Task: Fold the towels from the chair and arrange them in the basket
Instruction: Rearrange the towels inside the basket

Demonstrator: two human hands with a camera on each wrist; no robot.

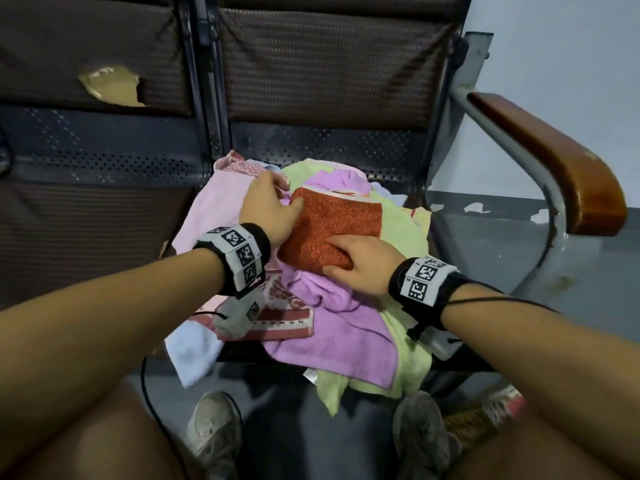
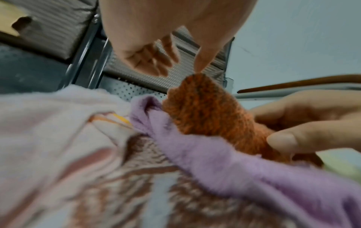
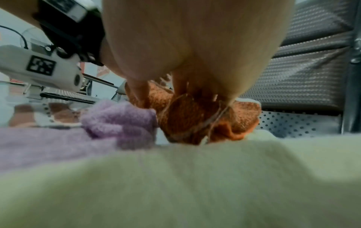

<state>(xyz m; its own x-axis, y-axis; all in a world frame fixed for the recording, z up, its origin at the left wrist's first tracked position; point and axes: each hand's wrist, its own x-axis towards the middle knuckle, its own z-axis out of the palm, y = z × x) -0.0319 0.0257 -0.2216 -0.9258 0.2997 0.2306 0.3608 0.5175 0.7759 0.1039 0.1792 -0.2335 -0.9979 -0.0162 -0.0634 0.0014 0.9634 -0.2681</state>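
Observation:
A folded orange towel point(image 1: 336, 226) point(image 2: 201, 108) point(image 3: 187, 117) lies on top of a heap of loose towels on the chair seat point(image 1: 329, 147). My left hand point(image 1: 277, 202) point(image 2: 156, 61) is at its left edge with relaxed, spread fingers, only the thumb tip touching the orange cloth. My right hand point(image 1: 349, 258) point(image 2: 293, 123) point(image 3: 185, 69) holds the towel's near edge, fingers on top and thumb against the side. Under it lie a purple towel point(image 1: 332, 327), a pale green towel point(image 1: 401, 230), a pink towel point(image 1: 214, 209) and a red-patterned towel point(image 1: 284, 306).
A wooden armrest point(image 1: 554, 161) on a grey metal frame bounds the seat on the right. A second seat stands to the left. A white towel point(image 1: 194, 351) hangs over the front edge. My shoes point(image 1: 214, 427) are on the floor, with a woven, pink-edged thing point(image 1: 485, 414) at the lower right.

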